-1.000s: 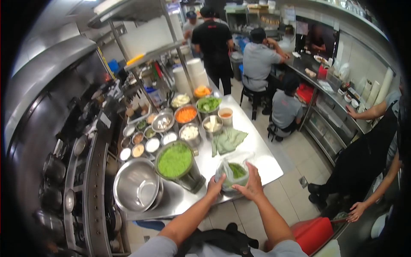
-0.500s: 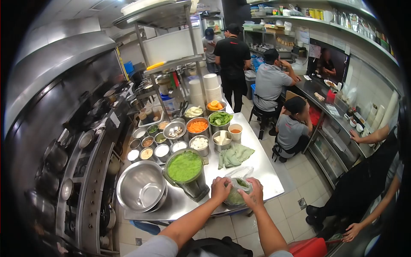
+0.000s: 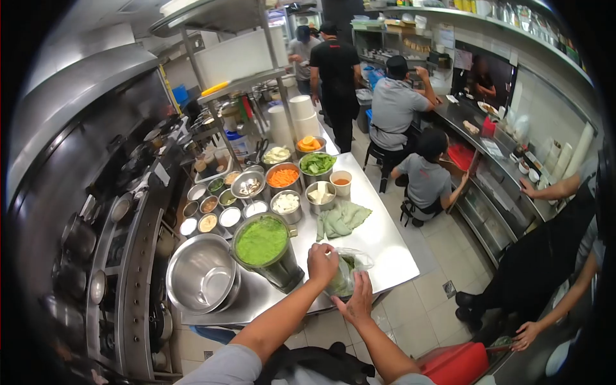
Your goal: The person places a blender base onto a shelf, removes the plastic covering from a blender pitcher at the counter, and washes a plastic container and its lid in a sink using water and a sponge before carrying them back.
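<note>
A clear plastic bag [image 3: 344, 280] with something dark green inside stands at the front edge of the steel table. Its mouth is open, and the contents are too unclear to name. My left hand [image 3: 322, 263] pinches the bag's rim on the left. Against its near right side, my right hand [image 3: 355, 299] steadies the bag with fingers pointing up. Just left of my left hand is a blender jug [image 3: 282, 273] full of bright green puree [image 3: 261, 239]. A large steel bowl [image 3: 200, 274] sits beyond the jug, and a crumpled green cloth [image 3: 343, 219] lies behind the bag.
Several steel containers of cut vegetables, including carrots [image 3: 282, 176] and green leaves [image 3: 317, 163], crowd the table [image 3: 391, 247]. A stove line [image 3: 131, 256] runs along the left. Co-workers sit and stand at right, one hand [image 3: 526, 335] near a red dustpan-like object [image 3: 454, 366].
My view has shifted, moving the table leftward. My left hand has risen along the bag's rim, and my right hand has slid lower on its side. The crouching co-worker has lowered an arm.
</note>
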Available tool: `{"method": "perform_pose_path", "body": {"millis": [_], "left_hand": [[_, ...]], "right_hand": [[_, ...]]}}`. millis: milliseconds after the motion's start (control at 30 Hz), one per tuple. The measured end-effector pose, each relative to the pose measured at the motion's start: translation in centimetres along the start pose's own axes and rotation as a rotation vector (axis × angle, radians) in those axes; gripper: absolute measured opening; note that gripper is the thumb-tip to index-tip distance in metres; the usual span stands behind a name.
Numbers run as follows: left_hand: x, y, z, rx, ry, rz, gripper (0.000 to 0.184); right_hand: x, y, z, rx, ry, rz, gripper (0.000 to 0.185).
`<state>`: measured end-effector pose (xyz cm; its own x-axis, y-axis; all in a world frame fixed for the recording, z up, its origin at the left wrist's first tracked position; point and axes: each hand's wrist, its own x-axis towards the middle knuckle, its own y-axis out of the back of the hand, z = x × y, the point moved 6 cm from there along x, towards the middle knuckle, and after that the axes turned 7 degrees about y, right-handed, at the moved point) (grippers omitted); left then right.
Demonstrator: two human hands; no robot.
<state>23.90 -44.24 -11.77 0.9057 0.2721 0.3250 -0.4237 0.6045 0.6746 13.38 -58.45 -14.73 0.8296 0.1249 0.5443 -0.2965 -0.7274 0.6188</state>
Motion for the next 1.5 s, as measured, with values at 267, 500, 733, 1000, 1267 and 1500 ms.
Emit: {"method": "perform_pose_path", "body": {"millis": [267,500,733,1000,1267,1500], "left_hand": [[2.0,-2.6,-4.1,-0.676,0.425,-0.034,0.013],[0.7,0.5,-1.2,-0.664,0.350,-0.044,0.011],[-3.9,1.7,-1.2,-0.136,0.089,-0.200,0.043],[-11.3,20.3,-1.7,-0.247,0.059,-1.258,0.058],[-12.1,44.4,-17.9,-0.864,0.369,0.148,0.030],[-22.0,52.5,-37.4,-0.891,0.871,0.477,0.029]], "right_hand": [[1.9,-0.4,0.8,-0.012,-0.039,0.046,0.095],[4.9,-1.5,2.6,-0.010,-0.054,0.001,0.095],[6.9,-3.9,4.0,-0.045,0.018,-0.038,0.095],[3.6,0.4,-2.0,0.072,-0.025,0.222,0.092],[-1.6,-7.4,-16.2,0.462,0.354,-0.285,0.010],[-1.3,-14.4,-35.3,0.757,0.545,-0.587,0.012]]}}
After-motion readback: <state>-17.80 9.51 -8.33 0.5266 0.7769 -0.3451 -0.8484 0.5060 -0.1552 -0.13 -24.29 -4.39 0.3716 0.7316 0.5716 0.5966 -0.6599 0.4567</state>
